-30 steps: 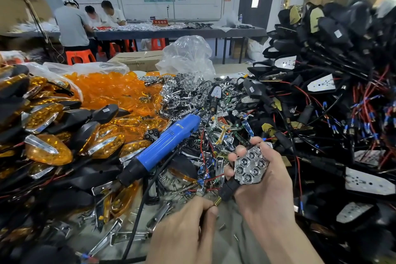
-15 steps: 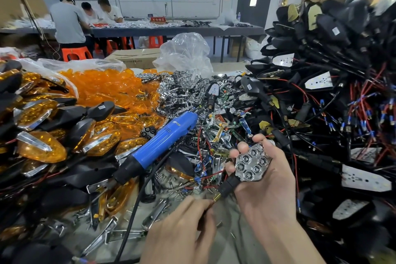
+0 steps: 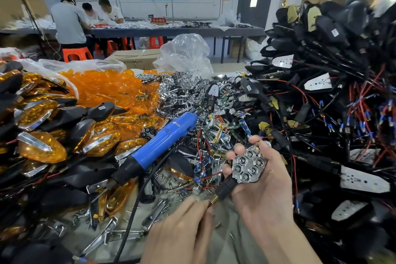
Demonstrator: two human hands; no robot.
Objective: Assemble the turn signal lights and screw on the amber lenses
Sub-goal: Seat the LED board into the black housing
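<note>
**Light in hand at the bench**

The right hand (image 3: 264, 191) grips a turn signal light (image 3: 248, 166), chrome face up, above the table (image 3: 233, 248). The left hand (image 3: 184, 231) pinches its brass tip (image 3: 213, 200). A blue screwdriver (image 3: 159, 141) lies beside amber lenses (image 3: 102, 88).

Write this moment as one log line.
right hand: grips signal light | left hand: pinches stem tip | blue screwdriver: lying unused

Right hand (image 3: 263, 195) palm-up, fingers curled round lamp (image 3: 248, 165); left hand (image 3: 182, 231) pinching stem (image 3: 214, 199).
</note>
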